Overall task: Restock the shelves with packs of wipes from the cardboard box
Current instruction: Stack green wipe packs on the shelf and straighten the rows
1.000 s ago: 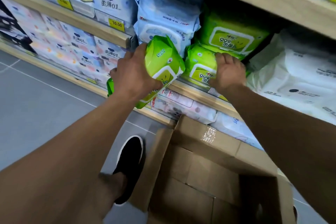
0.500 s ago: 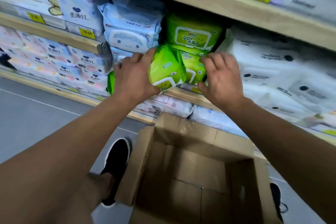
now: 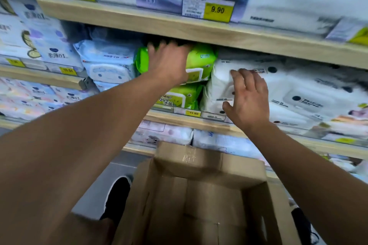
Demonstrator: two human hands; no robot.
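Note:
A green pack of wipes [image 3: 201,61] lies on top of another green pack [image 3: 179,98] on the middle wooden shelf [image 3: 199,119]. My left hand [image 3: 169,63] is pressed flat over the upper green pack, fingers reaching into the dark gap under the shelf above. My right hand [image 3: 249,97] hovers with spread fingers against a white pack of wipes [image 3: 219,85] just right of the green stack, holding nothing. The open cardboard box [image 3: 199,167] stands on the floor below the shelves, and no packs show inside it.
Light blue packs [image 3: 107,61] sit left of the green stack, more white packs [image 3: 308,95] to the right. Yellow price tags [image 3: 218,11] line the shelf edges. The upper shelf board [image 3: 179,26] hangs low over the packs. My black shoe [image 3: 117,197] stands left of the box.
My left hand has lifted the green pack up and pushed it onto the top of the green stack. My right hand has left the lower green pack and moved right to the white pack.

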